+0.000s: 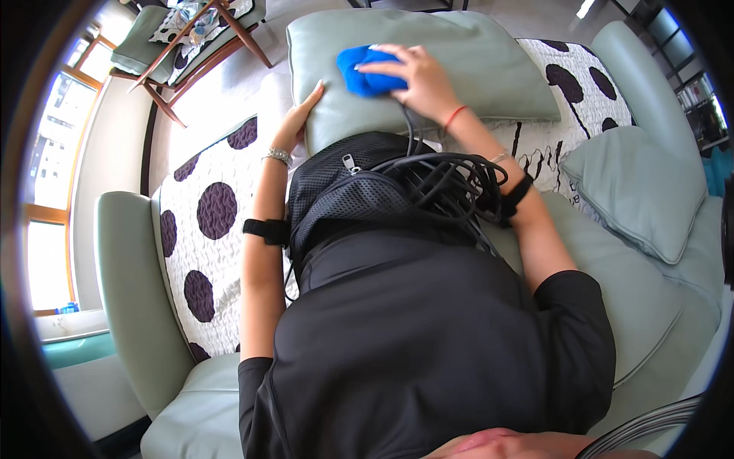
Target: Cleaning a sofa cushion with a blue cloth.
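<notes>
A pale green leather cushion (pixel 459 63) lies across my lap, its near edge against a black mesh waist bag (pixel 338 201). On its upper face, my right hand (pixel 421 77) presses a bunched blue cloth (pixel 370 72), fingers spread over it. My left hand (pixel 298 117) grips the cushion's left edge, with the thumb on top; the other fingers are hidden underneath. Black cables (pixel 453 178) are looped over the bag, beneath my right forearm. Both forearms wear black straps.
I sit on a green leather sofa (pixel 129 287) covered by a white quilted throw (pixel 246 166) with dark dots. A second green cushion (pixel 642 189) leans at the right. Beyond, upper left, stands a wooden-framed armchair (pixel 189 63). A window (pixel 57 149) is at the left.
</notes>
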### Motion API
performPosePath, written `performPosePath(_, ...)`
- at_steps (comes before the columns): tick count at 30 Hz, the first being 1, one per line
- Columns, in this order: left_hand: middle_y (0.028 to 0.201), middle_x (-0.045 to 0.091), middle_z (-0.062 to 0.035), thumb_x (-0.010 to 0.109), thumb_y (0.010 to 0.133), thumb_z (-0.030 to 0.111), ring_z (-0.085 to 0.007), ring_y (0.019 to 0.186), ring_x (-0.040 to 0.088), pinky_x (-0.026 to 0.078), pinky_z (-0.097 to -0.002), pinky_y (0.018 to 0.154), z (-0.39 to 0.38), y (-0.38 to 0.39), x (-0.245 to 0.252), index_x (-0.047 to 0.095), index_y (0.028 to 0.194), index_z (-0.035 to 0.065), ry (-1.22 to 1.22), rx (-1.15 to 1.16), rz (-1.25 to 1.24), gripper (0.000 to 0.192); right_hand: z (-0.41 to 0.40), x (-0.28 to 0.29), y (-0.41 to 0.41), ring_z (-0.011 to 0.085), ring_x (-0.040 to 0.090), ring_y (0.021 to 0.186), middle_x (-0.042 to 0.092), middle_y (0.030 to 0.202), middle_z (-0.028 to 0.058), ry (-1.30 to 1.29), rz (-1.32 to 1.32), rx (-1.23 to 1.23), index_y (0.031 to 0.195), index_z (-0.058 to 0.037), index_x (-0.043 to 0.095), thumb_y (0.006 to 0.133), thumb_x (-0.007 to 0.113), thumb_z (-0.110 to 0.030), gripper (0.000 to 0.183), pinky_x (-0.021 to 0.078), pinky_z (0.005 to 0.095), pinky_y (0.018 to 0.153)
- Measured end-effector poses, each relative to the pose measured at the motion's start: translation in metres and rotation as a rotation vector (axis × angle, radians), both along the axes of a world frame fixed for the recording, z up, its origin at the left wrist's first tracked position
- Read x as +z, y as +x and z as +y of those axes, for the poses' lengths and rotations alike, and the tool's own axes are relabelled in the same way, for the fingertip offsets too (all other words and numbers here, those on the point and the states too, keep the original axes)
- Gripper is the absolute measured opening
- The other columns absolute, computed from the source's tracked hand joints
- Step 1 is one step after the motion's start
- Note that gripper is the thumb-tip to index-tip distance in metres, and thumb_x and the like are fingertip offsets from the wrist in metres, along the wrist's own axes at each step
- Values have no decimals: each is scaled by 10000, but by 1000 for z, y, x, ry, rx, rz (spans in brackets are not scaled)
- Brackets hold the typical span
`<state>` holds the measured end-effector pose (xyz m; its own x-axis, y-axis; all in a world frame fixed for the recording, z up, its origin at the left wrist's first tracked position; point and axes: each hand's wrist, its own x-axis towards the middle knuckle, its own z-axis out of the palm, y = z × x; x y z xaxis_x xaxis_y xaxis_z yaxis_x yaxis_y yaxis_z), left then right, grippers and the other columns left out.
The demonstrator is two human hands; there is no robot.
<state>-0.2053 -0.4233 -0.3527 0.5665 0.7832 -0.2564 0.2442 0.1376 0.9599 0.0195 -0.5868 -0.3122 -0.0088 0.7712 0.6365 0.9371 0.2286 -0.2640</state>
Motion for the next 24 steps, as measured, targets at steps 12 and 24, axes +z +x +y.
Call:
performPosePath(12, 1343, 551, -173, 739, 789, 596, -220, 1222, 532, 439, -321, 1001, -15, 0, 13, 461, 1388, -60, 1, 29, -75, 931, 1, -2, 20, 221, 553, 959, 562, 1341, -118, 182, 4, -111, 1203, -453, 656, 669, 759, -10, 701, 553, 318, 899)
performPosePath(24, 1288, 580, -200, 719, 754, 672, -230, 1161, 578, 466, -309, 957, 1, -2, -3, 476, 1358, -95, -24, 3, 4, 1006, -4, -19, 101, 285, 562, 967, 597, 1311, -77, 167, 27, -332, 1187, -420, 678, 688, 690, -52, 621, 512, 338, 925)
